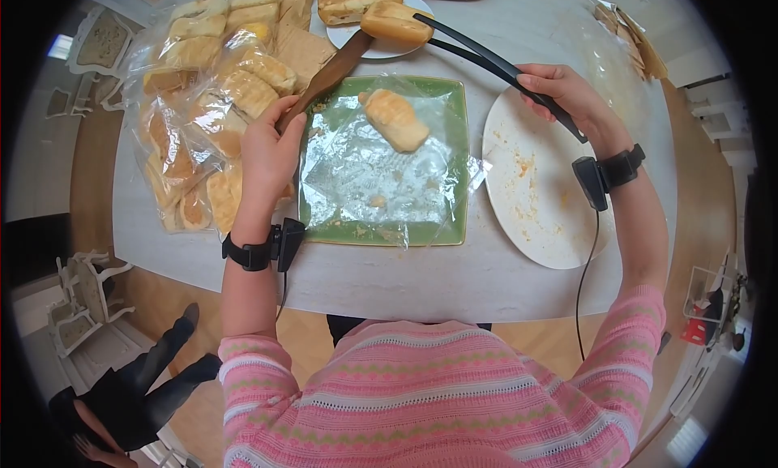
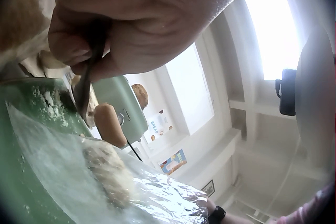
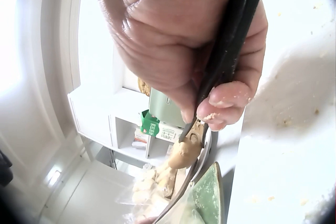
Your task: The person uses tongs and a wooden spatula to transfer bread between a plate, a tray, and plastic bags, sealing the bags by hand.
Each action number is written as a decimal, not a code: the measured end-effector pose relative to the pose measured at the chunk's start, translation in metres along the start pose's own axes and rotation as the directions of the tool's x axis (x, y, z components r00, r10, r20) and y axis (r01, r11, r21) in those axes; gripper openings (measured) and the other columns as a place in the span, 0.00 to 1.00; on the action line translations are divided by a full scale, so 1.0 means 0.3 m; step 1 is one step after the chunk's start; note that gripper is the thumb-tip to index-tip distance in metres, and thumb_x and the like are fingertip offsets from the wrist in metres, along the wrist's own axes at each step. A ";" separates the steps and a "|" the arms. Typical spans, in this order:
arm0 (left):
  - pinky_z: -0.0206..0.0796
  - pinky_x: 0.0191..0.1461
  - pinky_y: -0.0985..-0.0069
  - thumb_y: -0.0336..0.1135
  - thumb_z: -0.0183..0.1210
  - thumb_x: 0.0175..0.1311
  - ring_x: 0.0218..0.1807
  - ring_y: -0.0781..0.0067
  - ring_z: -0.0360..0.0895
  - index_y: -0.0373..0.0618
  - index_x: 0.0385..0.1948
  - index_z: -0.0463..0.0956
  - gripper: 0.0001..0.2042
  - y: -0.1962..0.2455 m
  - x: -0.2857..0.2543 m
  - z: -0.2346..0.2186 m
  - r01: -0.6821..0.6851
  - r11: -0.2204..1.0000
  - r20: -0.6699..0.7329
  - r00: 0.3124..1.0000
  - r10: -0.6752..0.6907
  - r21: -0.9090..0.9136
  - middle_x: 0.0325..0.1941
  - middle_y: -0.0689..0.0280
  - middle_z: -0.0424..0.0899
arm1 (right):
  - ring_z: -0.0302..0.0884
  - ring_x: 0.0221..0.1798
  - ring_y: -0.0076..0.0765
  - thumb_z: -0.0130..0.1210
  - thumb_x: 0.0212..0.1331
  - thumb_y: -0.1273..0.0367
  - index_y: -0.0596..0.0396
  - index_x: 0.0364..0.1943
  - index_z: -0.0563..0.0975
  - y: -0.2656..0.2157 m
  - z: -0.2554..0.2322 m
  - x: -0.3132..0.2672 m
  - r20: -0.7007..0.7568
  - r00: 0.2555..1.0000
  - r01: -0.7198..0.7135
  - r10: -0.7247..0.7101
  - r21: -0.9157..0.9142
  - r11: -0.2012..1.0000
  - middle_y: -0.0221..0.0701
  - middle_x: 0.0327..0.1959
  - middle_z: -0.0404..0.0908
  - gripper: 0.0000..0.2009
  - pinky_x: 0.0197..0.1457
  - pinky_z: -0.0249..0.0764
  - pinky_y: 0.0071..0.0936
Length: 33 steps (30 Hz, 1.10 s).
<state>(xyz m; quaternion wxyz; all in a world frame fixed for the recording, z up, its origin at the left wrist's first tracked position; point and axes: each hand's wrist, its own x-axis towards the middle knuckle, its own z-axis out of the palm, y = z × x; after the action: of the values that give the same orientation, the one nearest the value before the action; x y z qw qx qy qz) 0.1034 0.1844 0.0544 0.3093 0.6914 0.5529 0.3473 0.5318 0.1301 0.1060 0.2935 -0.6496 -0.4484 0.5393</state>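
My left hand [image 1: 270,148] grips the handle of a wooden spatula [image 1: 334,69], whose blade end meets a long bread roll [image 1: 397,24]. Black tongs [image 1: 506,65] are held in my right hand [image 1: 574,102], their tips at the roll's right end. The roll overlaps a small white plate [image 1: 393,52] in the head view, beside another filled bread [image 1: 347,4]. In the left wrist view, the spatula [image 2: 83,95] points toward the roll [image 2: 109,124]. Nearer me, a bread piece [image 1: 395,121] and clear plastic lie on a square green plate [image 1: 324,229].
Many bagged breads [image 1: 243,83] pile up on the left of the table. A large white plate [image 1: 515,221] with crumbs stands at right, beneath my right forearm. Behind it are more plastic bags [image 1: 612,55]. Another person's legs [image 1: 174,350] show at lower left.
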 end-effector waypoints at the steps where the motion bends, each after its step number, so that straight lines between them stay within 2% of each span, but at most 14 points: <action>1: 0.72 0.41 0.74 0.34 0.62 0.64 0.32 0.70 0.81 0.39 0.52 0.81 0.16 0.009 0.000 0.001 -0.014 0.998 0.016 1.000 0.014 0.061 0.31 0.57 0.86 | 0.69 0.19 0.13 0.56 0.70 0.66 0.62 0.62 0.75 0.002 -0.003 -0.012 0.000 1.000 -0.001 0.001 -0.001 1.000 0.22 0.25 0.79 0.20 0.20 0.64 0.14; 2: 0.72 0.41 0.74 0.34 0.62 0.64 0.32 0.70 0.81 0.39 0.52 0.81 0.16 0.019 0.000 0.003 -0.013 0.998 0.015 1.000 0.012 0.060 0.31 0.57 0.86 | 0.69 0.19 0.13 0.56 0.70 0.66 0.62 0.62 0.75 0.003 -0.004 -0.027 -0.013 1.000 -0.001 0.001 0.008 1.000 0.23 0.25 0.79 0.20 0.20 0.64 0.14; 4: 0.73 0.44 0.68 0.35 0.61 0.63 0.35 0.57 0.84 0.40 0.52 0.81 0.16 0.037 -0.002 0.007 -0.055 0.977 0.046 0.998 0.046 0.204 0.35 0.52 0.86 | 0.69 0.19 0.13 0.56 0.70 0.66 0.62 0.62 0.74 0.008 -0.007 -0.055 -0.026 1.000 -0.001 0.001 0.016 1.000 0.23 0.25 0.79 0.20 0.20 0.64 0.14; 5: 0.73 0.44 0.68 0.35 0.61 0.63 0.35 0.57 0.84 0.40 0.52 0.81 0.16 0.038 -0.002 0.012 -0.055 0.978 0.046 0.998 0.046 0.203 0.35 0.52 0.86 | 0.69 0.19 0.13 0.57 0.70 0.66 0.61 0.62 0.75 0.012 -0.009 -0.068 -0.047 0.999 0.002 -0.001 0.030 1.000 0.23 0.25 0.79 0.20 0.21 0.64 0.14; 7: 0.74 0.47 0.61 0.34 0.62 0.62 0.41 0.48 0.84 0.40 0.52 0.80 0.17 0.041 -0.003 0.022 -0.090 0.951 0.053 0.996 0.078 0.296 0.40 0.49 0.86 | 0.69 0.20 0.13 0.58 0.69 0.65 0.61 0.61 0.76 0.021 -0.013 -0.094 -0.069 0.998 0.004 -0.001 0.043 0.999 0.23 0.25 0.80 0.20 0.21 0.65 0.14; 10: 0.72 0.52 0.58 0.33 0.63 0.61 0.46 0.46 0.82 0.40 0.53 0.79 0.18 0.063 -0.012 0.032 -0.078 0.947 0.085 0.995 0.054 0.313 0.44 0.47 0.85 | 0.69 0.19 0.13 0.58 0.69 0.66 0.62 0.61 0.76 0.035 -0.020 -0.133 -0.040 0.999 0.023 -0.020 0.095 0.995 0.24 0.25 0.80 0.20 0.21 0.64 0.13; 11: 0.72 0.52 0.58 0.33 0.63 0.61 0.46 0.46 0.82 0.40 0.53 0.79 0.18 0.060 -0.015 0.035 -0.079 0.947 0.087 0.995 0.054 0.313 0.44 0.47 0.85 | 0.69 0.19 0.13 0.57 0.69 0.66 0.62 0.61 0.76 0.039 -0.021 -0.146 -0.033 0.999 0.025 -0.022 0.109 0.994 0.24 0.25 0.80 0.20 0.21 0.64 0.13; 13: 0.71 0.55 0.57 0.31 0.62 0.60 0.50 0.44 0.81 0.39 0.55 0.78 0.19 0.049 -0.017 0.041 -0.168 0.915 0.114 0.984 0.135 0.366 0.47 0.46 0.84 | 0.68 0.19 0.13 0.57 0.69 0.66 0.62 0.61 0.76 0.046 -0.018 -0.170 -0.025 0.999 0.027 -0.024 0.126 0.992 0.24 0.25 0.80 0.20 0.21 0.64 0.13; 23: 0.70 0.57 0.56 0.30 0.62 0.60 0.52 0.43 0.79 0.39 0.56 0.76 0.21 0.041 0.008 0.055 -0.161 0.922 0.131 0.984 0.121 0.352 0.49 0.47 0.83 | 0.69 0.18 0.14 0.58 0.68 0.68 0.62 0.60 0.77 0.095 0.005 -0.327 0.017 1.000 -0.002 -0.001 0.191 0.982 0.25 0.24 0.80 0.20 0.20 0.65 0.12; 25: 0.73 0.50 0.62 0.32 0.64 0.60 0.43 0.50 0.82 0.43 0.59 0.76 0.23 0.035 0.001 0.064 -0.230 0.889 0.131 0.972 0.193 0.395 0.43 0.49 0.84 | 0.69 0.17 0.14 0.59 0.67 0.68 0.62 0.61 0.77 0.108 0.011 -0.365 0.020 1.000 -0.012 0.008 0.220 0.975 0.25 0.24 0.80 0.20 0.20 0.65 0.12; 28: 0.73 0.50 0.63 0.33 0.64 0.60 0.42 0.51 0.81 0.42 0.59 0.75 0.24 0.023 -0.006 0.066 -0.293 0.860 0.120 0.956 0.267 0.417 0.43 0.50 0.84 | 0.69 0.17 0.14 0.59 0.67 0.68 0.63 0.61 0.76 0.127 0.017 -0.428 0.035 0.999 -0.019 0.012 0.219 0.975 0.25 0.24 0.80 0.21 0.21 0.66 0.12; 33: 0.72 0.51 0.63 0.34 0.66 0.60 0.45 0.52 0.81 0.42 0.60 0.75 0.24 0.034 -0.025 0.054 -0.285 0.853 0.105 0.958 0.266 0.438 0.46 0.51 0.83 | 0.69 0.18 0.14 0.59 0.67 0.68 0.64 0.61 0.76 0.184 0.026 -0.534 0.058 0.998 -0.042 0.029 0.235 0.971 0.25 0.23 0.79 0.21 0.21 0.66 0.13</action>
<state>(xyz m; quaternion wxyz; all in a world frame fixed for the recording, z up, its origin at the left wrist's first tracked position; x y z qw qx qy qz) 0.1212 0.1743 0.0524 0.0999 0.8228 0.5068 0.2370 0.5363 -0.0383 0.1263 0.3469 -0.6031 -0.3772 0.6113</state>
